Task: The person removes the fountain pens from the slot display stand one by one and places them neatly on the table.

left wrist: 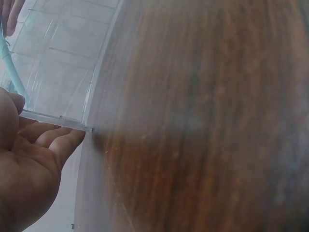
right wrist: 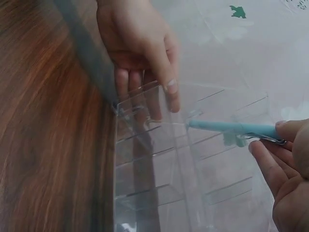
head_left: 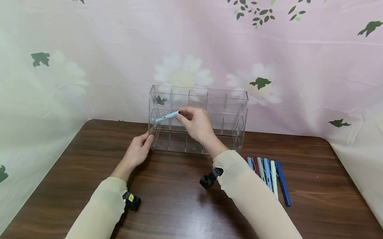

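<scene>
A light blue pen (head_left: pixel 168 116) is pinched at its cap end by the fingers of the right hand (head_left: pixel 196 123), its other end angled down toward 8 o'clock into the middle tier of the clear acrylic organizer (head_left: pixel 234 100), at the leftmost compartments. The organizer stands at the 12 o'clock edge of the wooden table (head_left: pixel 176 217), against the floral backdrop (head_left: pixel 83 30). Its lower left corner is steadied by the left hand (head_left: pixel 138 151), whose straight fingers are pressed flat against the side wall; nothing is gripped by that hand. No pen is observed fully seated in any compartment; the remaining cells appear unfilled, as far as transparency permits judgement. A row of six pens (head_left: pixel 268 175) is noted lying side by side on the table at 4 o'clock of the organizer, untouched. The work is therefore judged to be at its opening stage: one pen partly inserted, six outstanding.
</scene>
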`<state>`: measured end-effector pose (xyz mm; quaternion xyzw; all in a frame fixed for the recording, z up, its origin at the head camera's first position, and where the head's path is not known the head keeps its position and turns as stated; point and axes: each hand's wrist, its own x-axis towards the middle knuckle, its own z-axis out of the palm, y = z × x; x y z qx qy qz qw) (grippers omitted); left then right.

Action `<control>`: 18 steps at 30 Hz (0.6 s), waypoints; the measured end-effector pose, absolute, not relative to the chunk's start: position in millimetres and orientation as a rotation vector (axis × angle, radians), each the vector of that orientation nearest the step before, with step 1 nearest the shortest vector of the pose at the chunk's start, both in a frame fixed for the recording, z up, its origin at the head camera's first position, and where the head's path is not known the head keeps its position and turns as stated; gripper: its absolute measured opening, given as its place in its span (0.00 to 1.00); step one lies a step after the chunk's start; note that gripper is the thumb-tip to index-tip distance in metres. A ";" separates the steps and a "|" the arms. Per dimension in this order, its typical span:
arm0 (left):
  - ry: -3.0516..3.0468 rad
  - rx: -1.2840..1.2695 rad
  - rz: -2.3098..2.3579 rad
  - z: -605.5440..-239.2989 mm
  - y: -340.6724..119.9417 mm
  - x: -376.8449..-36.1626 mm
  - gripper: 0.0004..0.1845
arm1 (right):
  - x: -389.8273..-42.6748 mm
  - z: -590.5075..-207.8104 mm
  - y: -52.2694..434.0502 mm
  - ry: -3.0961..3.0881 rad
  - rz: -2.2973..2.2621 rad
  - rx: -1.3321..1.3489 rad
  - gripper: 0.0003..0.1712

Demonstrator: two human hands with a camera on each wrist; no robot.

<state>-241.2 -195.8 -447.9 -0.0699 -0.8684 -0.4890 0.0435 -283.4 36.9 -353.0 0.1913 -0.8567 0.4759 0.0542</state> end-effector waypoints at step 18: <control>-2.639 -0.247 -1.482 -446.2 -196.1 -240.2 0.25 | -275.0 -331.9 52.6 -2.333 1.746 0.528 0.16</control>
